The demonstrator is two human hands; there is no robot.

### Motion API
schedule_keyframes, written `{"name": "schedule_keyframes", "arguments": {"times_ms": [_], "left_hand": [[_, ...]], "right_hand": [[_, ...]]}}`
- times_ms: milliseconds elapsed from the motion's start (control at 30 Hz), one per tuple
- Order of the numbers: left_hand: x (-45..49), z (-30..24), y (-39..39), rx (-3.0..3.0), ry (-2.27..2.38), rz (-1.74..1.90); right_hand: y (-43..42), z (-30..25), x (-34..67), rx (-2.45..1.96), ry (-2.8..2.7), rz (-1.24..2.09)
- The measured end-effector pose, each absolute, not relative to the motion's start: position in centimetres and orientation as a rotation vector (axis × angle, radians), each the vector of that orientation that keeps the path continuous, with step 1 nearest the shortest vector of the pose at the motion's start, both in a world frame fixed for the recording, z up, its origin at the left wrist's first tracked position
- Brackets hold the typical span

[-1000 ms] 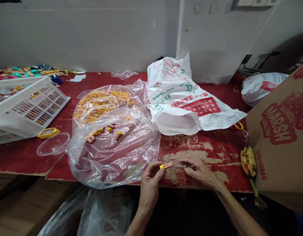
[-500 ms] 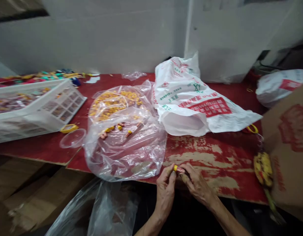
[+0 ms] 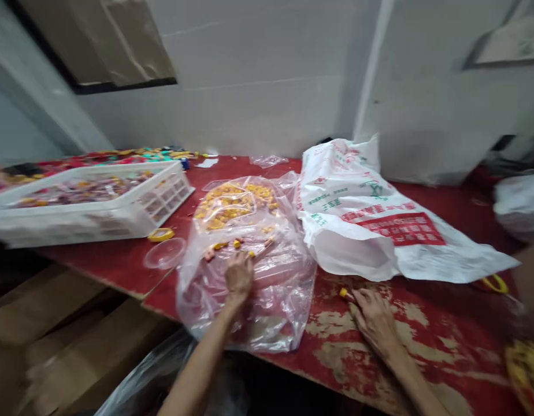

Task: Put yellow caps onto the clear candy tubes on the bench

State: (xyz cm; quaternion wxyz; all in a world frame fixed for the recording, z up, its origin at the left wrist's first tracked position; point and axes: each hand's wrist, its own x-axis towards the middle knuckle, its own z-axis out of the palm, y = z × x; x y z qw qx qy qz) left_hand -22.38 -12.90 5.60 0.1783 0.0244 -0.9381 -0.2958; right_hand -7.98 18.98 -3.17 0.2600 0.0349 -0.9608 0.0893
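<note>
My left hand [image 3: 238, 273] reaches onto a clear plastic bag [image 3: 249, 277] spread on the red table [image 3: 379, 335], fingers curled down near a few loose yellow-capped small pieces [image 3: 232, 245]. Whether it grips one is hidden. Farther back the bag holds a heap of yellow pieces [image 3: 234, 202]. My right hand [image 3: 373, 315] rests on the worn table surface to the right, fingers together around a small red stick with a yellow cap [image 3: 345, 293].
A white printed plastic bag [image 3: 379, 231] lies behind my right hand. A white slatted crate [image 3: 89, 202] of wrapped sweets stands at the left, with a clear round lid [image 3: 165, 254] and a yellow ring [image 3: 160, 234] beside it. Cardboard boxes [image 3: 54, 329] sit below the table edge.
My hands have parted: the left went forward onto the clear bag, the right moved right and forward, keeping the yellow-capped stick. My view has swung up and left.
</note>
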Motion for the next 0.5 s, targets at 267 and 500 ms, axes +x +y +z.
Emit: {"name": "schedule_keyframes", "arguments": {"times_ms": [267, 500], "left_hand": [[-27.4, 4.6, -14.2, -0.198, -2.865, -0.652], [-18.9, 6.0, -11.2, 0.140, -2.590, -1.571]], "right_hand": [[22.7, 1.0, -13.2, -0.181, -2.701, 0.251], [22.3, 3.5, -22.2, -0.553, -2.872, 0.140]]}}
